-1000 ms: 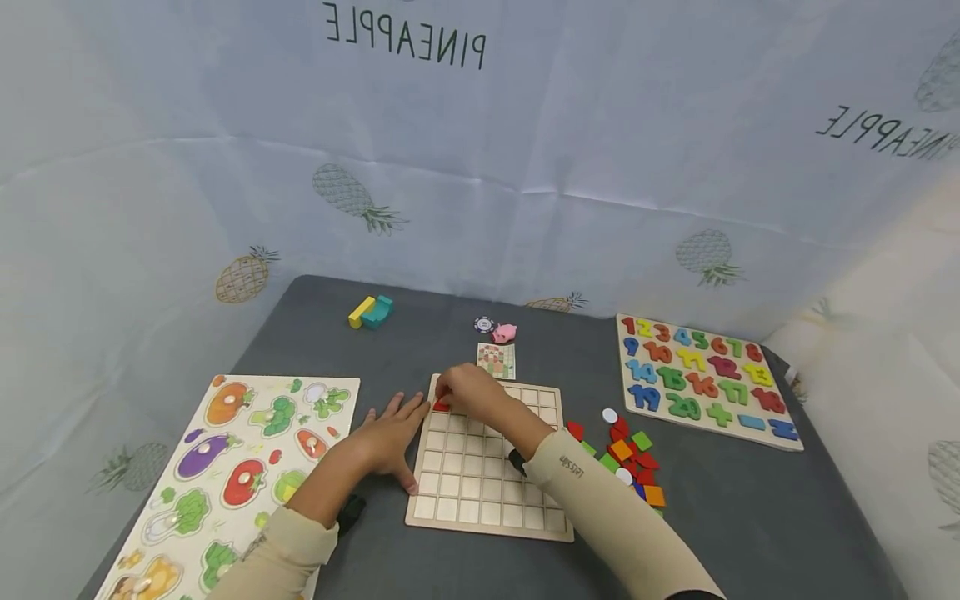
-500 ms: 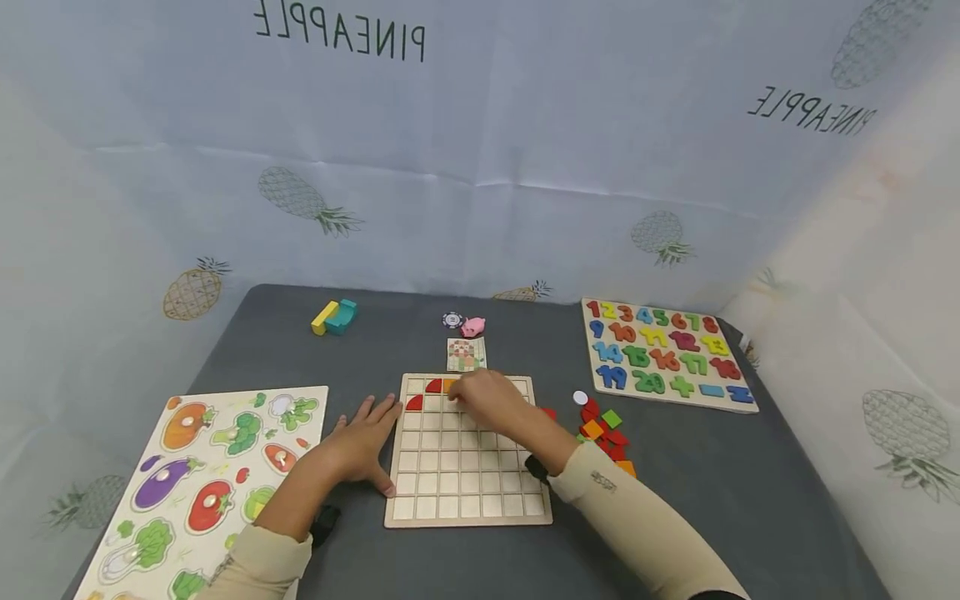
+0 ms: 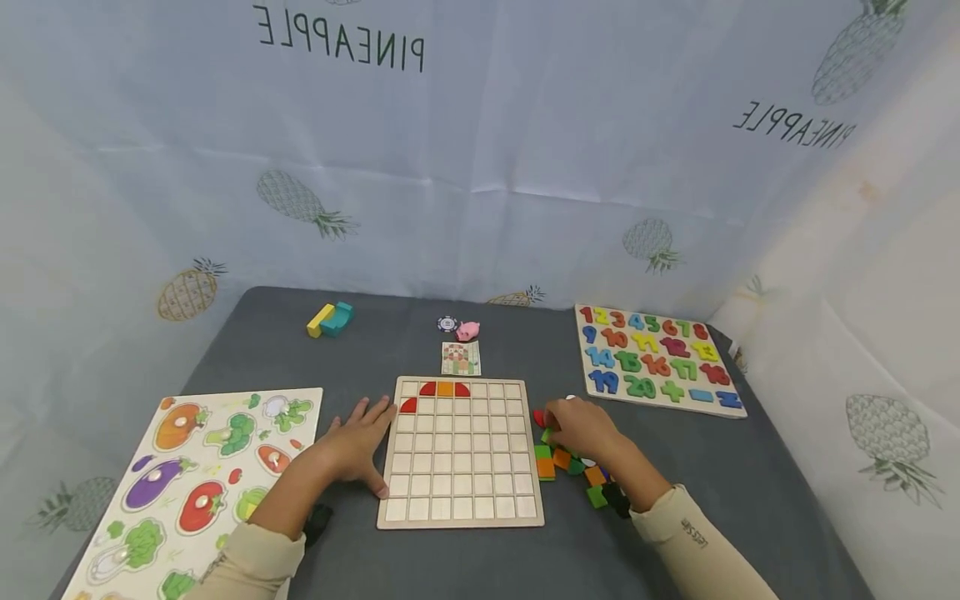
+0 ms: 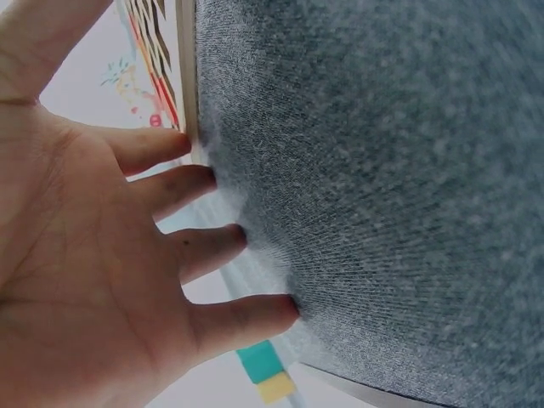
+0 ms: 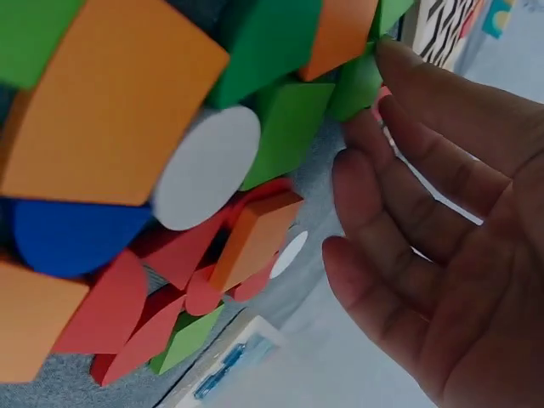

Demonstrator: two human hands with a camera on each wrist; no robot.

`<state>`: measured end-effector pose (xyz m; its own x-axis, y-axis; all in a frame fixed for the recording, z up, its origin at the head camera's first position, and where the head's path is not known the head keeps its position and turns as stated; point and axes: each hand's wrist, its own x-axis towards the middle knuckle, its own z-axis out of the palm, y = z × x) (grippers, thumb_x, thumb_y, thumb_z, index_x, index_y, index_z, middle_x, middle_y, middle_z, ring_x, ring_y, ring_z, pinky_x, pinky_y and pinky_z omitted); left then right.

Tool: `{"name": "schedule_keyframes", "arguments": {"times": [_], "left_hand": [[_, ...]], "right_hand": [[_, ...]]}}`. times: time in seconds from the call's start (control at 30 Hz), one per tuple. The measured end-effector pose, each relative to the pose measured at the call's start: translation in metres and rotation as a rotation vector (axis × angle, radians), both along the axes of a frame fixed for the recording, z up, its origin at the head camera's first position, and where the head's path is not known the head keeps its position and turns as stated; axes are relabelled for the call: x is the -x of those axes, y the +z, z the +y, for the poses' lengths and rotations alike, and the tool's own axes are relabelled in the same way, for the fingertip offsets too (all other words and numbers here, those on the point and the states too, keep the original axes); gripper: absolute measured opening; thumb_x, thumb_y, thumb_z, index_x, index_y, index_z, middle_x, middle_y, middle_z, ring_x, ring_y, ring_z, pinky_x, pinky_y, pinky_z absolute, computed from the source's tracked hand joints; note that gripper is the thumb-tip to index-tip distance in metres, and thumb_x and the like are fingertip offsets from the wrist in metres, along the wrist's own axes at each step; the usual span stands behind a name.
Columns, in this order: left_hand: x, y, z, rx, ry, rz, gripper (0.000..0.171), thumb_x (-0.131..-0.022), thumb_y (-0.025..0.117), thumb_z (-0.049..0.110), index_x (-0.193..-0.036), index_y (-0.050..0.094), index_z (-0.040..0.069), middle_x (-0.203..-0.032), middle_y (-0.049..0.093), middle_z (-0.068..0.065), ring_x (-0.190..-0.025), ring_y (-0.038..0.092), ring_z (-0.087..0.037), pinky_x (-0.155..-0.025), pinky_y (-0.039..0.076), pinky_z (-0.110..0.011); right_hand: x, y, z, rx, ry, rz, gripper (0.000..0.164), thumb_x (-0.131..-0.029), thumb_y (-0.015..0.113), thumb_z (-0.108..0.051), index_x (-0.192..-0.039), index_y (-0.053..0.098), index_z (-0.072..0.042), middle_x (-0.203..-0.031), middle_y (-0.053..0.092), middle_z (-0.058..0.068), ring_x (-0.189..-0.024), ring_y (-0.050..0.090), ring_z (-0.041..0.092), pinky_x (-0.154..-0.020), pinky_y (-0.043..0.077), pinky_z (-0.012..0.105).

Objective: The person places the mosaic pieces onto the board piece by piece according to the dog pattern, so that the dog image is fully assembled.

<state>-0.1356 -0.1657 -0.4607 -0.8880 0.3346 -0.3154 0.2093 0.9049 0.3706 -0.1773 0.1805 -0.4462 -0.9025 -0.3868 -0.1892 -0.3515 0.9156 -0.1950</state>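
Observation:
A wooden grid board (image 3: 459,454) lies mid-table, with red quarter-circle pieces (image 3: 408,406) and an orange square (image 3: 446,389) in its upper left cells. My left hand (image 3: 351,450) rests at the board's left edge, fingers spread and straight, thumb by the lower left side. Right of the board, my right hand (image 3: 585,429) reaches over loose coloured pieces (image 3: 561,458). In the right wrist view its fingers are loosely bent, and the thumb tip is by a green piece (image 5: 355,89). No piece is plainly held. A red piece (image 3: 538,418) lies beside its fingertips.
A pattern card (image 3: 461,358) sits beyond the board, with a pink pig (image 3: 468,331) and a poker chip (image 3: 447,324) behind it. A vegetable puzzle (image 3: 202,483) lies left, a number puzzle (image 3: 660,362) right. Yellow and teal blocks (image 3: 330,320) stand at the back left.
My right hand has moved from the board's top row to the loose pieces at right. The orange square and a red piece beside it now show there. My left hand stays at the board's edge.

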Motion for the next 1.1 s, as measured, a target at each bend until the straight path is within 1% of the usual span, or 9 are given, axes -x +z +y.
{"name": "schedule_keyframes", "arguments": {"times": [0.27, 0.37, 0.43, 0.53, 0.67, 0.77, 0.87, 1.0, 1.1], "left_hand": [[-0.006, -0.008, -0.002, 0.008, 0.006, -0.018, 0.124, -0.046, 0.087, 0.041, -0.145, 0.019, 0.009, -0.151, 0.013, -0.013, -0.136, 0.004, -0.04, -0.096, 0.013, -0.068], [-0.005, -0.008, -0.001, 0.018, -0.002, -0.017, 0.124, -0.046, 0.086, 0.043, -0.145, 0.02, 0.009, -0.151, 0.013, -0.012, -0.136, 0.004, -0.04, -0.097, 0.014, -0.068], [-0.004, -0.006, 0.0, 0.029, -0.011, -0.013, 0.124, -0.046, 0.086, 0.044, -0.145, 0.019, 0.009, -0.151, 0.013, -0.012, -0.137, 0.004, -0.039, -0.097, 0.014, -0.067], [-0.002, -0.004, 0.002, 0.044, -0.018, -0.007, 0.124, -0.046, 0.086, 0.045, -0.145, 0.019, 0.011, -0.151, 0.012, -0.011, -0.137, 0.004, -0.038, -0.098, 0.014, -0.067], [-0.001, -0.002, 0.004, 0.055, -0.009, -0.011, 0.124, -0.047, 0.085, 0.045, -0.145, 0.018, 0.012, -0.152, 0.011, -0.01, -0.137, 0.003, -0.037, -0.099, 0.015, -0.066], [-0.001, -0.001, 0.005, 0.06, 0.007, -0.006, 0.124, -0.046, 0.085, 0.046, -0.145, 0.019, 0.013, -0.152, 0.011, -0.009, -0.138, 0.004, -0.036, -0.099, 0.016, -0.065], [-0.002, -0.001, 0.005, 0.061, 0.02, 0.002, 0.123, -0.047, 0.085, 0.047, -0.145, 0.019, 0.013, -0.152, 0.011, -0.008, -0.138, 0.004, -0.035, -0.099, 0.016, -0.065], [-0.003, 0.001, 0.003, 0.057, 0.025, 0.003, 0.123, -0.048, 0.085, 0.047, -0.146, 0.018, 0.013, -0.152, 0.01, -0.008, -0.138, 0.003, -0.035, -0.1, 0.016, -0.064], [-0.003, 0.002, 0.004, 0.053, 0.021, -0.003, 0.123, -0.048, 0.084, 0.047, -0.146, 0.017, 0.013, -0.152, 0.01, -0.008, -0.138, 0.003, -0.035, -0.1, 0.016, -0.064]], "right_hand": [[-0.002, -0.009, -0.006, 0.039, 0.014, -0.058, 0.016, -0.073, 0.074, -0.012, -0.082, 0.062, -0.011, -0.071, 0.055, -0.004, -0.06, 0.05, 0.011, -0.055, 0.043, 0.028], [0.001, -0.006, -0.011, 0.062, 0.027, -0.045, 0.015, -0.073, 0.075, -0.01, -0.08, 0.061, -0.011, -0.07, 0.054, -0.004, -0.06, 0.05, 0.01, -0.055, 0.043, 0.027], [0.004, -0.001, -0.021, 0.12, 0.046, -0.024, 0.013, -0.074, 0.073, -0.009, -0.08, 0.062, -0.01, -0.069, 0.054, -0.004, -0.061, 0.05, 0.011, -0.055, 0.043, 0.028], [0.009, 0.006, -0.049, 0.237, 0.114, -0.002, 0.008, -0.078, 0.07, -0.01, -0.084, 0.064, -0.009, -0.072, 0.056, -0.005, -0.064, 0.051, 0.009, -0.058, 0.043, 0.026], [0.012, 0.007, -0.103, 0.321, 0.285, -0.014, 0.008, -0.083, 0.065, -0.011, -0.09, 0.066, -0.01, -0.08, 0.062, -0.006, -0.071, 0.055, 0.005, -0.064, 0.046, 0.022], [0.015, 0.004, -0.14, 0.301, 0.375, 0.007, 0.01, -0.083, 0.064, -0.01, -0.093, 0.067, -0.011, -0.083, 0.064, -0.005, -0.074, 0.057, 0.004, -0.067, 0.047, 0.02], [0.018, 0.001, -0.166, 0.267, 0.393, 0.05, 0.012, -0.082, 0.065, -0.01, -0.094, 0.068, -0.012, -0.085, 0.065, -0.005, -0.075, 0.058, 0.005, -0.067, 0.047, 0.019], [0.022, -0.004, -0.185, 0.23, 0.4, 0.095, 0.011, -0.082, 0.066, -0.009, -0.091, 0.069, -0.014, -0.085, 0.066, -0.004, -0.076, 0.059, 0.006, -0.068, 0.048, 0.02], [0.023, -0.007, -0.19, 0.197, 0.421, 0.119, 0.011, -0.083, 0.065, -0.01, -0.091, 0.07, -0.013, -0.085, 0.067, -0.004, -0.078, 0.061, 0.007, -0.069, 0.048, 0.019]]}}
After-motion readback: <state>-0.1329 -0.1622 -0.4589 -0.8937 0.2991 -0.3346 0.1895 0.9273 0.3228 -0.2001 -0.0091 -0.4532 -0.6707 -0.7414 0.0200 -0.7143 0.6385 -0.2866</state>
